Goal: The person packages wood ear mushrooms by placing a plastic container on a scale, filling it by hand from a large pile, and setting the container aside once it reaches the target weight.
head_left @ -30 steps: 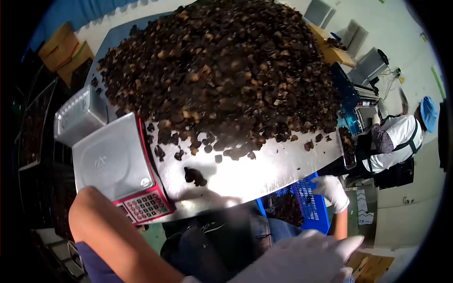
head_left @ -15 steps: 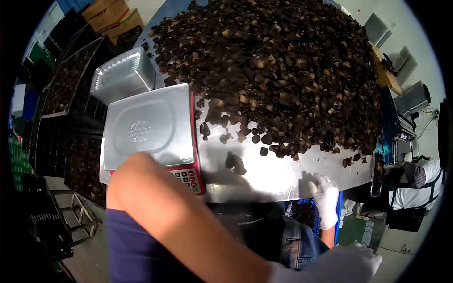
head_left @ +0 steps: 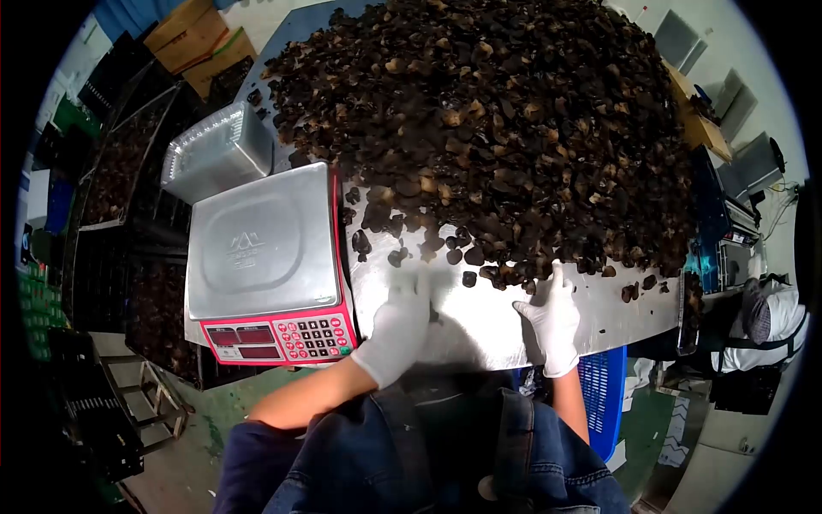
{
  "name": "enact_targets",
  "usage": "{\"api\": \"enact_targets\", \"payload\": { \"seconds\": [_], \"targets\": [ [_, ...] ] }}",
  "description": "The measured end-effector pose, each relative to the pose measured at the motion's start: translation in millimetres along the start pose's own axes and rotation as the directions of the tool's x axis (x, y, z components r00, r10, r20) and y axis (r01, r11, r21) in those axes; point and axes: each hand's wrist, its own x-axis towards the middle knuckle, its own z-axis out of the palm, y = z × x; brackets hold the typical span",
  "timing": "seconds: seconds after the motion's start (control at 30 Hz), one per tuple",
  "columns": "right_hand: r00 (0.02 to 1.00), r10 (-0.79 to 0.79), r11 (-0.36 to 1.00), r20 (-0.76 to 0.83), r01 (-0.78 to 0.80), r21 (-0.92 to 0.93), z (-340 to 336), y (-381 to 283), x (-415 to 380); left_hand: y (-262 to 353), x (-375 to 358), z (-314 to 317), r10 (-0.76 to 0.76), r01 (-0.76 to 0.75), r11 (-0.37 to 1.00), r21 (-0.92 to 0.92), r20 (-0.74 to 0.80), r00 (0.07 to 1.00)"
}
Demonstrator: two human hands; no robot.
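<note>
By dark pile [head_left: 514,146]: left hand [head_left: 398,334] now swung over table [head_left: 484,338], cannot tell grip; right hand [head_left: 555,325] spread.

A shiny metal table [head_left: 488,336] carries a broad, high heap of dark brown, mushroom-like pieces [head_left: 488,128], spread over its far and middle part. Loose pieces [head_left: 469,278] lie scattered along the heap's near edge, a few of them toward the right. On the left stands a red-and-silver scale [head_left: 261,248], and just beyond it a stack of clear plastic containers [head_left: 221,154].
</note>
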Motion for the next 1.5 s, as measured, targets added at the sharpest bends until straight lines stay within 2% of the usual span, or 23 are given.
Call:
{"api": "enact_targets", "payload": {
  "seconds": [0.07,0.2,0.27,0.33,0.4,0.43,0.47,0.57,0.6,0.7,0.77,0.83,0.93,0.97,1.07,1.17,1.2,1.23,1.27,1.3,1.33,1.4,1.5],
  "targets": [
    [0.998,0.044,0.999,0.049,-0.045,0.007,1.1,-7.5,10.5,-3.3,11.6,8.3,-0.065,0.068,0.996,0.059,-0.048,0.997],
    [0.994,0.090,0.996,0.067,-0.090,-0.009,10.2,-9.2,34.1,-6.0,36.2,16.0,-0.151,0.150,0.942,-0.300,0.019,0.988],
    [0.986,0.165,0.985,0.026,-0.163,-0.049,12.1,-10.4,45.4,-2.0,52.1,27.0,-0.163,0.110,0.888,-0.446,-0.081,0.983],
    [0.980,0.188,0.982,0.058,-0.188,-0.013,8.0,-14.8,52.6,-3.1,76.3,91.8,-0.061,-0.003,0.962,-0.273,-0.226,0.972],
    [0.993,0.111,0.994,0.029,-0.111,-0.005,10.9,-22.2,58.9,12.7,95.3,95.3,-0.052,-0.103,0.881,-0.462,-0.312,0.949],
    [0.998,0.061,0.994,-0.008,-0.060,0.093,13.9,-23.7,60.2,36.3,92.5,45.3,-0.200,0.019,0.788,-0.616,-0.227,0.953],
    [0.996,0.083,0.991,0.031,-0.086,0.107,18.5,-24.7,68.8,39.5,103.5,49.4,-0.053,-0.069,0.908,-0.412,-0.278,0.959],
    [0.999,0.018,0.897,-0.038,0.000,0.441,20.7,-29.5,82.5,55.3,120.8,20.9,-0.157,-0.010,0.731,-0.682,-0.183,0.971],
    [0.996,-0.093,0.543,0.017,0.036,0.839,5.3,-44.4,84.0,57.9,132.2,27.6,-0.203,-0.047,0.656,-0.753,-0.236,0.951],
    [0.994,-0.107,0.213,-0.035,0.057,0.975,41.4,-38.9,102.5,57.1,165.3,54.7,-0.218,-0.220,0.562,-0.798,-0.399,0.891],
    [0.996,-0.081,0.154,-0.024,0.036,0.987,43.8,-48.4,110.8,50.9,193.2,82.4,-0.203,-0.274,0.580,-0.767,-0.462,0.864],
    [0.986,-0.162,0.049,-0.039,0.047,0.998,55.3,-47.9,128.1,46.1,212.7,86.9,-0.245,-0.460,0.382,-0.801,-0.568,0.786],
    [0.979,-0.161,-0.127,-0.129,0.109,0.986,47.7,-68.0,138.2,41.9,213.0,44.8,-0.274,-0.387,0.515,-0.765,-0.575,0.771],
    [0.986,-0.103,0.012,-0.132,0.134,0.991,44.6,-74.3,144.1,45.0,202.6,12.6,-0.311,-0.357,0.491,-0.794,-0.543,0.780],
    [0.954,-0.168,0.108,-0.249,0.269,0.957,23.3,-94.9,172.4,30.2,223.3,-15.1,-0.303,-0.309,0.631,-0.712,-0.592,0.747],
    [0.901,-0.294,0.124,-0.319,0.367,0.922,15.1,-113.0,234.4,-2.5,269.9,-51.8,-0.282,-0.411,0.544,-0.731,-0.621,0.731],
    [0.948,-0.165,-0.019,-0.272,0.273,0.962,-11.7,-144.8,236.2,-6.2,281.4,-74.4,-0.381,-0.266,0.619,-0.739,-0.579,0.721],
    [0.949,-0.253,0.006,-0.188,0.196,0.981,-20.1,-144.2,262.4,-4.3,277.3,-119.6,-0.434,-0.123,0.587,-0.800,-0.439,0.787],
    [0.933,-0.307,0.038,-0.186,0.208,0.977,-47.4,-162.0,270.2,-13.8,303.9,-129.2,-0.452,-0.081,0.714,-0.695,-0.547,0.705],
    [0.971,-0.209,0.207,0.119,-0.075,0.976,-77.8,-174.1,271.6,-29.9,326.6,-151.1,-0.464,-0.019,0.666,-0.746,-0.434,0.772],
    [0.884,-0.445,0.116,0.145,-0.104,0.988,-77.4,-169.2,309.9,-46.7,349.9,-157.4,-0.496,-0.007,0.561,-0.828,-0.343,0.798],
    [0.938,-0.277,0.197,0.210,-0.158,0.968,-110.3,-181.0,317.5,-41.7,343.8,-199.5,-0.603,0.310,0.654,-0.690,-0.229,0.764],
    [0.947,-0.287,0.398,0.147,-0.022,0.917,-123.4,-150.8,332.8,-64.5,347.3,-213.9,-0.600,0.396,0.718,-0.573,-0.220,0.770]
  ]
}}
